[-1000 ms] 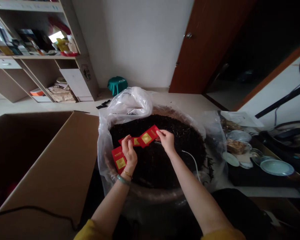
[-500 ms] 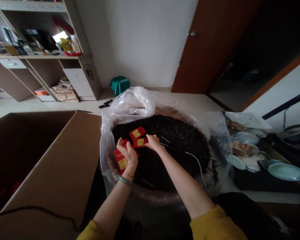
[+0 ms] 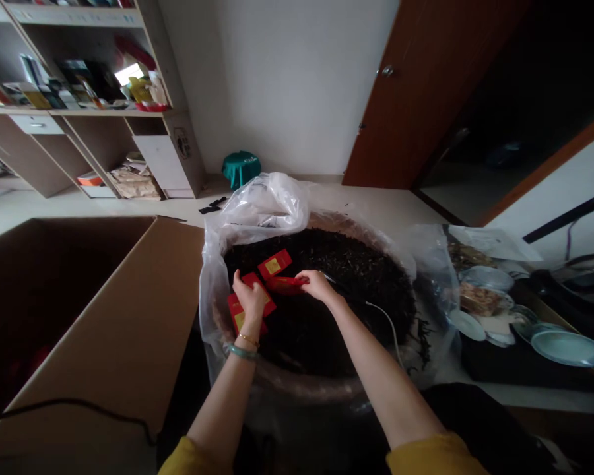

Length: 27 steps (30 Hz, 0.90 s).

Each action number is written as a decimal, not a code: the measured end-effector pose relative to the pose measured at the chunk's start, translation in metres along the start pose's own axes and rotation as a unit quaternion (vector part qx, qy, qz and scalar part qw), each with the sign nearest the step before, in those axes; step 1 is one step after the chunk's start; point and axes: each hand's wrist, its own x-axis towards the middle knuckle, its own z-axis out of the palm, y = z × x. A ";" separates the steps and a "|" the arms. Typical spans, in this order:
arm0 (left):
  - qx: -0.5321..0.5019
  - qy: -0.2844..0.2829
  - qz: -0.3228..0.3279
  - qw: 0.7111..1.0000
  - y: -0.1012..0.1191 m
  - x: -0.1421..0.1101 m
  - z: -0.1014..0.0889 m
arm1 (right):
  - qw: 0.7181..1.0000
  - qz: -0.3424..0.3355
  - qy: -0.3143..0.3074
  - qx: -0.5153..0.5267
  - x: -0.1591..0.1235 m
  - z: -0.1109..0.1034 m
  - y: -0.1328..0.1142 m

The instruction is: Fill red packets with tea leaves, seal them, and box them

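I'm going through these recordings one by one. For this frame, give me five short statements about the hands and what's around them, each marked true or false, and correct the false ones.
1. The right hand grips a red packet at one end. True.
2. The green bangle is on the right wrist. False: the green bangle is on the left wrist.
3. Dark loose material lies inside the round container. True.
4. The white cable lies to the left of the left hand. False: the white cable lies to the right of the right hand.
5. A cardboard box stands on the person's left. True.
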 end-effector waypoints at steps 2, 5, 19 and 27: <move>0.030 -0.038 -0.011 0.999 0.003 0.001 -0.003 | 0.995 0.032 0.033 0.090 -0.003 -0.001 0.004; 0.072 -0.094 -0.013 0.993 0.009 0.001 -0.008 | 0.981 0.052 0.068 0.172 -0.005 0.003 0.005; -0.018 -0.182 0.077 0.980 0.044 -0.026 -0.068 | 0.976 -0.174 0.087 0.099 -0.013 0.027 -0.072; 0.021 -0.213 0.127 0.969 0.045 -0.057 -0.057 | 0.918 -0.334 0.155 -0.148 -0.083 0.018 -0.066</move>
